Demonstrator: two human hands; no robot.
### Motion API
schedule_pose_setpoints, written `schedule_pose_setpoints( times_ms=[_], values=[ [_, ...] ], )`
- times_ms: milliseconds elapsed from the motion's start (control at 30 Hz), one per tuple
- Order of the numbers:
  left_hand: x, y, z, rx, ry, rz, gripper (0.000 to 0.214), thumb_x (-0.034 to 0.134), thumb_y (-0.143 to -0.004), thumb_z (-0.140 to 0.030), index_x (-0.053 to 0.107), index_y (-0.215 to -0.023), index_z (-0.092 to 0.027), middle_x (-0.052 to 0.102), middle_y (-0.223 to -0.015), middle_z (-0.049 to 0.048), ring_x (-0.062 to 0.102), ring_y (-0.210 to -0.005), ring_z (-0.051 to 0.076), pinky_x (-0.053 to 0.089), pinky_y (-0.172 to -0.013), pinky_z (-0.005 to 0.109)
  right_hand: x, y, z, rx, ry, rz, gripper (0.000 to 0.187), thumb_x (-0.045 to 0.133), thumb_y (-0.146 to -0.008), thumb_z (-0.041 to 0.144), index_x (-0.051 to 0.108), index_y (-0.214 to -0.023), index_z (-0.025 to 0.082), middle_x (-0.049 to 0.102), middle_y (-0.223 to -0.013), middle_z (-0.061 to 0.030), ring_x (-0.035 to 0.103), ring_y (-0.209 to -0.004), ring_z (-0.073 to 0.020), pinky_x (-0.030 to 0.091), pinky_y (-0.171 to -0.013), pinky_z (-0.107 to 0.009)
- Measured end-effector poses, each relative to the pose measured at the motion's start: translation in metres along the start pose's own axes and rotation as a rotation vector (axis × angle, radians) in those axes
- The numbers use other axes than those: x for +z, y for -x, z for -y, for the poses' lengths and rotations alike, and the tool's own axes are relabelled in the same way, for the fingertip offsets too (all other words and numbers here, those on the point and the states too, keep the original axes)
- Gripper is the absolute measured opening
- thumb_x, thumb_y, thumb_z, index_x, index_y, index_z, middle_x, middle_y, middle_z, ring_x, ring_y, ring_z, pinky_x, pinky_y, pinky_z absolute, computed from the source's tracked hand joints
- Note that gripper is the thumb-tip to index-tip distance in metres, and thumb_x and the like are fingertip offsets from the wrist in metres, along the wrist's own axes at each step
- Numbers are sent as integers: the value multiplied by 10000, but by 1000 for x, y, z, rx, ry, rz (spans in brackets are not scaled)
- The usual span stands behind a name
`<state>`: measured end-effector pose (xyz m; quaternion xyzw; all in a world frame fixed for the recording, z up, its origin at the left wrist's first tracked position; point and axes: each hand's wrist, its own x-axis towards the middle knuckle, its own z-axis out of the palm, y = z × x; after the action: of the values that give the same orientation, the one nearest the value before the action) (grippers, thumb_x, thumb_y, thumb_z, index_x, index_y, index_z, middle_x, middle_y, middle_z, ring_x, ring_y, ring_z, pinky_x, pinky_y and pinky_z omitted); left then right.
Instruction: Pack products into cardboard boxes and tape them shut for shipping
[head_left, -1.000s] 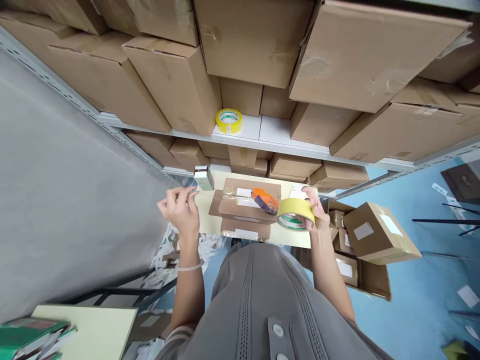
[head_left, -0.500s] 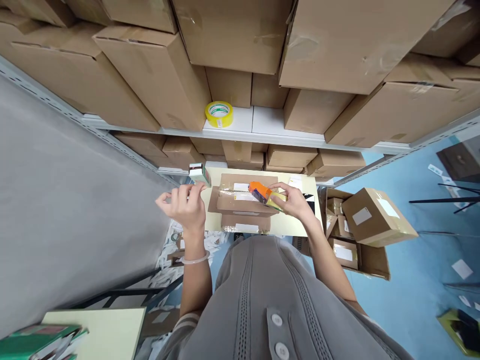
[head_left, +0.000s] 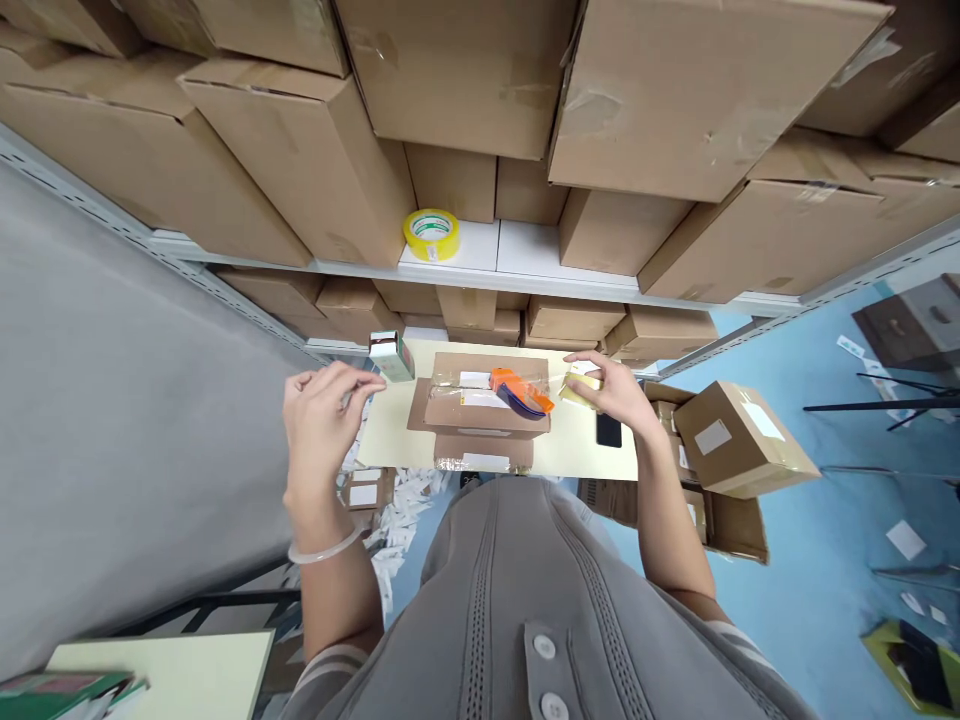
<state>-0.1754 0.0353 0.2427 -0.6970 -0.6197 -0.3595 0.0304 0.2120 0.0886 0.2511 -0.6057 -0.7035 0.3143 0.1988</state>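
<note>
My right hand (head_left: 616,392) is closed on a yellow tape roll (head_left: 581,386), low over the right part of a small pale table (head_left: 577,455). My left hand (head_left: 324,412) hovers at the table's left edge with its fingers curled and pinched; what they hold, if anything, is too small to see. Between my hands a flat cardboard box (head_left: 480,412) lies on the table, and an orange tape dispenser (head_left: 520,391) rests on top of it. A small green and white carton (head_left: 391,356) stands just beyond my left fingertips.
A black phone (head_left: 608,430) lies on the table under my right wrist. Another yellow tape roll (head_left: 431,233) sits on the white shelf (head_left: 525,262) among large cartons. Open boxes of parcels (head_left: 739,440) stand on the blue floor at right; a grey wall is at left.
My right hand brought the yellow roll down over the box, then out to the right of the dispenser. My left hand drifted left and lower. The phone is uncovered now.
</note>
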Motion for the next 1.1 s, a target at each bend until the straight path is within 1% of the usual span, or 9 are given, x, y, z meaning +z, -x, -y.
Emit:
schedule_pose_setpoints(
  times_ms=[67,133,200,300,500,600,800,933,1100],
  values=[
    [2,11,14,-12,63,124,271,556,-937,-445,685,-774,-271,720,-807,3,613,-743,189,366,-869,374,-12,10,-3,-29,-172,111,451,626,-823,437,627,-1216,216,556,-615,54,456,-489,-124,371,-524,-247],
    [6,22,22,-35,143,184,275,564,-919,-455,682,-756,-267,718,-790,1,612,-732,184,385,-852,358,-19,18,-4,-35,-256,160,456,638,-827,456,627,-1216,218,452,-540,87,390,-458,-112,339,-497,-239],
    [12,30,22,-64,202,193,252,584,-903,-441,686,-755,-264,717,-788,2,616,-731,180,401,-850,351,-20,22,-5,-27,-253,133,433,637,-831,448,639,-1198,220,438,-533,88,382,-461,-110,337,-503,-239],
    [22,34,12,-109,227,170,213,606,-897,-409,690,-778,-252,723,-815,14,635,-773,185,413,-865,351,-12,21,-8,10,-136,20,389,625,-825,418,672,-1154,216,516,-585,62,415,-474,-111,356,-532,-243],
    [33,31,-14,-173,290,46,158,569,-938,-347,681,-921,-236,708,-942,36,645,-920,194,459,-888,352,3,18,-14,29,-14,-64,391,578,-849,427,679,-1160,213,644,-681,22,491,-515,-128,398,-583,-246],
    [28,28,-26,-190,311,-57,141,555,-954,-326,670,-970,-246,702,-989,37,640,-970,197,484,-904,361,2,25,-6,28,34,-97,392,564,-868,439,674,-1173,219,674,-699,18,485,-488,-124,419,-603,-258],
    [11,19,-49,-75,304,-259,103,589,-941,-260,676,-996,-271,700,-968,26,645,-944,206,507,-872,403,-6,39,22,-60,74,-219,309,566,-894,416,690,-1125,253,710,-763,4,653,-666,-172,464,-663,-261],
    [3,10,-60,-17,263,-299,122,568,-962,-274,674,-1021,-291,709,-973,15,650,-948,195,517,-856,424,-12,45,38,-133,53,-299,260,578,-891,409,696,-1080,274,710,-805,1,650,-664,-172,479,-624,-273],
    [1,-2,-63,34,222,-314,121,583,-951,-231,679,-1016,-264,715,-971,15,653,-945,189,508,-830,421,-16,46,48,-158,28,-327,260,581,-888,397,698,-1080,267,711,-824,-11,658,-686,-178,482,-604,-277]
  ],
)
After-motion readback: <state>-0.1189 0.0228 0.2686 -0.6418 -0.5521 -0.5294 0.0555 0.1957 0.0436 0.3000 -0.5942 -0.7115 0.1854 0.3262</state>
